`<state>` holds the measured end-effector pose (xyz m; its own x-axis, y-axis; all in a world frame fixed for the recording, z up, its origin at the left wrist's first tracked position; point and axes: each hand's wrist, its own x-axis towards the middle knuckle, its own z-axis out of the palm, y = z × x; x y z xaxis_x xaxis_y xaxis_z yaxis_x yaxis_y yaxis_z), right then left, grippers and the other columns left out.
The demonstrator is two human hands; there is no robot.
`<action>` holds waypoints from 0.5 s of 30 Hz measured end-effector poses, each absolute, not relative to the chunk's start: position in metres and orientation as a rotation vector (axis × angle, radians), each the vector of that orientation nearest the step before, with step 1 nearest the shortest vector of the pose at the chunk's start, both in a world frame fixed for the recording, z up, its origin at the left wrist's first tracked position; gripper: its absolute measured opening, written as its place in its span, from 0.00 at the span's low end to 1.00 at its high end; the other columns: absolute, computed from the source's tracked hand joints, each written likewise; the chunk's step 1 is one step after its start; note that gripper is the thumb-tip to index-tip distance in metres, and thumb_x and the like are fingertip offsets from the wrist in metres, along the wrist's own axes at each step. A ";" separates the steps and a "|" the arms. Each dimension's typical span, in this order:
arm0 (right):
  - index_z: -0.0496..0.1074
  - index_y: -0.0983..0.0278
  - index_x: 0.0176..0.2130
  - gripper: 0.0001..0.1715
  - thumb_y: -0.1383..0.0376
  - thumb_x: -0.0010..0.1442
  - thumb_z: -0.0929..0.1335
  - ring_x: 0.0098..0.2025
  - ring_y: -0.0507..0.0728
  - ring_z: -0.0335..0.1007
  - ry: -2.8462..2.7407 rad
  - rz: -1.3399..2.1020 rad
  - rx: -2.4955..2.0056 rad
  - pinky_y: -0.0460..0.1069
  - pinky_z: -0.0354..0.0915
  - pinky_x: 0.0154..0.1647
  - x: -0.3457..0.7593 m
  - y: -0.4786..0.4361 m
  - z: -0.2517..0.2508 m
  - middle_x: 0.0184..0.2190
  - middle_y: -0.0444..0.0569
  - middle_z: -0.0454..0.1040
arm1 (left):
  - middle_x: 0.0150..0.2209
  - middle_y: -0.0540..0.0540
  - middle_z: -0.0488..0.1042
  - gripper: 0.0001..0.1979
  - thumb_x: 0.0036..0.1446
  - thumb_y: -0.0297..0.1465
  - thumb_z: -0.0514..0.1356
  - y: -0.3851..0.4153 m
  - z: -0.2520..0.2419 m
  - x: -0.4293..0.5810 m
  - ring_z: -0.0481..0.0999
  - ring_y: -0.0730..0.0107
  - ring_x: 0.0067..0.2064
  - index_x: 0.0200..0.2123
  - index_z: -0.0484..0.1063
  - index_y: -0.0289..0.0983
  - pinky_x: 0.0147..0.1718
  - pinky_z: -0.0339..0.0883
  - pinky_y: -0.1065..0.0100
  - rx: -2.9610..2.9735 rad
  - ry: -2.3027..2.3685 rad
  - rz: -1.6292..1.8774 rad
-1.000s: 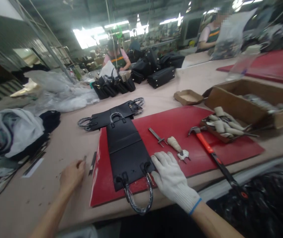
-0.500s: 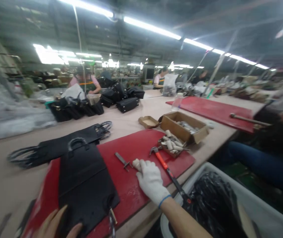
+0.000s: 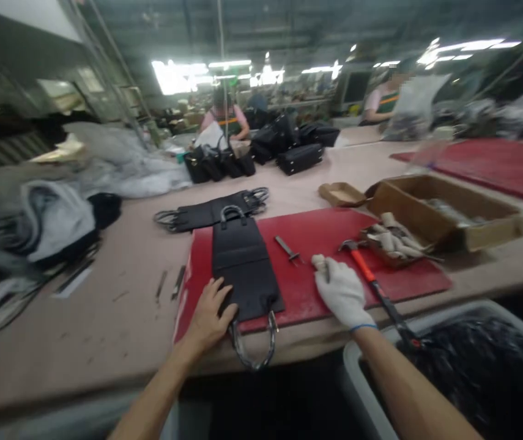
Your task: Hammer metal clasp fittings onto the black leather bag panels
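A flat black bag piece (image 3: pixel 245 266) with looped handles lies on the red board (image 3: pixel 316 226). My left hand (image 3: pixel 213 311), bare, rests with spread fingers on its left lower edge. My right hand (image 3: pixel 341 293), in a white glove, is closed around a small pale roll (image 3: pixel 318 261) on the red board; a dark sliver shows by the fingers, too small to name. Between the bag piece and the right hand lies a thin metal tool with a crosspiece (image 3: pixel 285 247). A claw hammer (image 3: pixel 363 264) with a red and black handle lies just right of the glove.
Pale rolls fill a small box (image 3: pixel 396 241) beside a larger cardboard box (image 3: pixel 410 205). A second black bag piece (image 3: pixel 210 211) lies behind. Finished-looking black bags (image 3: pixel 300 157) stand farther back. A bin with black plastic (image 3: pixel 485 360) is at lower right. Two people work across the table.
The view has swung left and down, bringing more of the left table side and both forearms into sight. My right hand stays on the pale roll, my left at the bag piece.
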<state>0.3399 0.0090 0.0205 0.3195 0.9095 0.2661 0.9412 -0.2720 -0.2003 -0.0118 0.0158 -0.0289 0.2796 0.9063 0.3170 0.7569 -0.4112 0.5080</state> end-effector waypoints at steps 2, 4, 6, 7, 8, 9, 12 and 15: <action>0.72 0.70 0.52 0.21 0.58 0.71 0.60 0.40 0.63 0.67 -1.666 -0.153 -2.255 0.54 0.56 0.40 0.342 0.013 0.014 0.42 0.61 0.73 | 0.65 0.34 0.69 0.22 0.67 0.39 0.55 0.005 -0.029 -0.009 0.65 0.46 0.69 0.57 0.76 0.34 0.68 0.61 0.42 2.214 1.584 0.885; 0.72 0.70 0.53 0.23 0.57 0.70 0.60 0.41 0.64 0.67 -1.673 -0.172 -2.241 0.54 0.56 0.40 0.342 0.014 0.011 0.42 0.61 0.74 | 0.64 0.35 0.70 0.19 0.69 0.37 0.54 -0.015 -0.031 -0.006 0.67 0.48 0.68 0.56 0.75 0.36 0.68 0.61 0.42 2.168 1.628 0.954; 0.72 0.69 0.54 0.24 0.56 0.70 0.61 0.41 0.64 0.67 -1.673 -0.190 -2.235 0.54 0.56 0.40 0.342 0.014 0.011 0.42 0.61 0.74 | 0.64 0.36 0.70 0.18 0.69 0.35 0.54 -0.040 -0.032 0.000 0.67 0.49 0.68 0.58 0.73 0.38 0.68 0.61 0.41 2.146 1.657 1.017; 0.72 0.69 0.54 0.24 0.56 0.70 0.61 0.41 0.64 0.67 -1.670 -0.196 -2.235 0.55 0.57 0.40 0.342 0.015 0.013 0.42 0.62 0.74 | 0.64 0.36 0.70 0.18 0.69 0.34 0.55 -0.053 -0.032 0.003 0.66 0.49 0.68 0.58 0.73 0.38 0.68 0.60 0.40 2.137 1.663 1.038; 0.73 0.69 0.54 0.25 0.55 0.70 0.60 0.41 0.65 0.68 -1.665 -0.200 -2.236 0.55 0.57 0.40 0.342 0.016 0.016 0.42 0.62 0.75 | 0.64 0.36 0.70 0.17 0.68 0.33 0.56 -0.064 -0.031 0.007 0.66 0.48 0.68 0.58 0.73 0.38 0.68 0.60 0.39 2.125 1.667 1.054; 0.74 0.69 0.53 0.26 0.54 0.71 0.59 0.40 0.65 0.68 -1.664 -0.198 -2.238 0.55 0.58 0.40 0.341 0.016 0.020 0.41 0.62 0.75 | 0.64 0.36 0.70 0.17 0.67 0.33 0.57 -0.075 -0.031 0.012 0.66 0.47 0.68 0.57 0.73 0.39 0.68 0.59 0.38 2.107 1.670 1.070; 0.74 0.70 0.55 0.34 0.49 0.72 0.56 0.44 0.70 0.71 -1.611 -0.239 -2.178 0.58 0.61 0.42 0.336 0.004 0.032 0.40 0.65 0.75 | 0.65 0.35 0.69 0.17 0.65 0.31 0.59 -0.104 -0.029 0.026 0.65 0.45 0.68 0.57 0.73 0.38 0.67 0.61 0.37 1.994 1.689 1.133; 0.66 0.73 0.65 0.39 0.47 0.72 0.57 0.55 0.75 0.69 -1.646 -0.274 -1.984 0.63 0.64 0.49 0.328 -0.031 0.028 0.47 0.72 0.74 | 0.62 0.34 0.71 0.16 0.63 0.28 0.59 -0.127 -0.027 0.041 0.68 0.46 0.67 0.54 0.75 0.38 0.65 0.65 0.40 1.818 1.672 1.264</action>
<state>0.3275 -0.0310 0.0283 0.2324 0.8451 0.4814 0.9555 -0.1060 -0.2752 0.0414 -0.1270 -0.0267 -0.1030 0.9269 0.3608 0.6001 -0.2314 0.7658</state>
